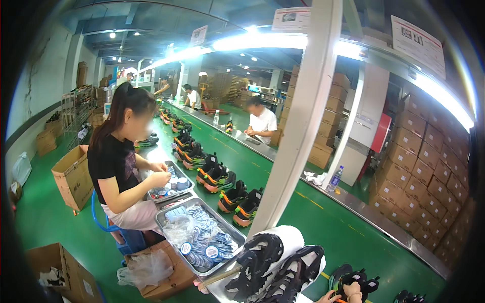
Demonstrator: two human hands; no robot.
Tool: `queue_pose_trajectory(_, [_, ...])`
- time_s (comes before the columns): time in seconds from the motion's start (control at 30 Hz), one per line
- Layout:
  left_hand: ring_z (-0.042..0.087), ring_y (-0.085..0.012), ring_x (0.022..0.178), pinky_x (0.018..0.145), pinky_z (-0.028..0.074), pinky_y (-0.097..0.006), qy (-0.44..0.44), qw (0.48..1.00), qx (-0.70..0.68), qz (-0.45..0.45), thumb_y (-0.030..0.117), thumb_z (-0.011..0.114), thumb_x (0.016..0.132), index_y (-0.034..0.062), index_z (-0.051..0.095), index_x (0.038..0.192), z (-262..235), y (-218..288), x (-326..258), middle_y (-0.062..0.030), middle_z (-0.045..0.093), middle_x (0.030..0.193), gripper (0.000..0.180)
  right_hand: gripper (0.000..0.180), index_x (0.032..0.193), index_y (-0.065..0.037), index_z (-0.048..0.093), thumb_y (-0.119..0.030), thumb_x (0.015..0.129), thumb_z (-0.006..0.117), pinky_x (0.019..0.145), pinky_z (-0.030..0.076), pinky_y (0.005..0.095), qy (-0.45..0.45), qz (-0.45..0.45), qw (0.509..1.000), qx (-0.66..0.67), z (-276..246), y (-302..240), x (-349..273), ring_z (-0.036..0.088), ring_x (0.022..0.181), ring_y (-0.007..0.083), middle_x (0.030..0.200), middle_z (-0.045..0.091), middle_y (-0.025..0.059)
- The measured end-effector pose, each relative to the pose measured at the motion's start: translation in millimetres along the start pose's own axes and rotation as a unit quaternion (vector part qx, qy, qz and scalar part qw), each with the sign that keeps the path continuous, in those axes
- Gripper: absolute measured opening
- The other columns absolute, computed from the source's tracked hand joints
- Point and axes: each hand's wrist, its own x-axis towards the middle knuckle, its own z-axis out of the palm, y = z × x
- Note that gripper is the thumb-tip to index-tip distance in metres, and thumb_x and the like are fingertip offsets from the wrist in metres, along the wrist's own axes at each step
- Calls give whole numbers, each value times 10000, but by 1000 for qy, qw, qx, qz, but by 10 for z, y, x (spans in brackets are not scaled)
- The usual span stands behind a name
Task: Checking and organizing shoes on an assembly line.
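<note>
Black-and-green shoe [340, 278], head view, 5 o'clock: probably light, soft-topped, springy-soled, not fragile; best held by sole edges. Right hand [352, 290] curled on it; left hand [327, 299] cut off, grip cannot be told. Round tags [212, 251], 6 to 7 o'clock, and posted sheet [418, 46], 2 o'clock: print too small to read.

Here a metal tray [223, 217] lies heaped with round blue-and-white tags [204, 247]. A person in a black top [112, 161] sits beside it, an open carton [76, 182] behind them. Past a white post [303, 121], brown boxes [414, 166] stand stacked; tube lights [262, 42] glow overhead.
</note>
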Motion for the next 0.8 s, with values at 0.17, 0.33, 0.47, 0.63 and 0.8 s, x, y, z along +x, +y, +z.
queue_pose_trajectory(0.17, [473, -391, 1102, 909, 429, -411, -1, 951, 291, 107, 201, 654, 756, 107, 498, 1184, -66, 334, -83, -210, 371, 1298, 465, 309, 801, 57, 641, -163, 601, 724, 803, 509, 368, 34, -127, 983, -130, 240, 247, 361, 618, 884, 348, 881, 634, 222])
queue_pose_trajectory(0.33, [476, -401, 1101, 908, 433, -414, 18, 964, 252, 77, 228, 656, 765, 97, 486, 1187, -87, 377, -144, -216, 360, 1308, 473, 309, 850, 53, 627, -144, 626, 708, 813, 499, 377, 5, -133, 983, -125, 104, -43, 228, 604, 930, 352, 943, 619, 236])
queue_pose_trajectory(0.47, [433, -429, 1154, 936, 397, -490, -10, 983, 175, -50, 312, 677, 758, 85, 486, 1183, -91, 590, -109, -247, 308, 1356, 519, 292, 873, 2, 652, -182, 651, 698, 797, 501, 377, -3, -170, 984, -47, 106, 38, 333, 615, 914, 323, 933, 628, 224])
queue_pose_trajectory(0.63, [630, -328, 806, 782, 496, -395, -13, 968, 244, -53, 236, 654, 759, 142, 443, 1199, -177, 498, 69, -140, 339, 1344, 497, 318, 786, -1, 686, -295, 664, 681, 694, 522, 338, -166, -230, 959, -20, -498, -46, -99, 657, 705, 263, 732, 661, 162])
queue_pose_trajectory(0.8, [287, -337, 1287, 1021, 299, -470, 100, 877, 453, 129, 45, 527, 756, 129, 365, 1315, 55, 636, 259, -158, 321, 1374, 588, 276, 914, 6, 626, -176, 714, 684, 693, 515, 320, 9, -347, 925, 154, -1793, -158, -1449, 658, 728, 276, 775, 662, 155])
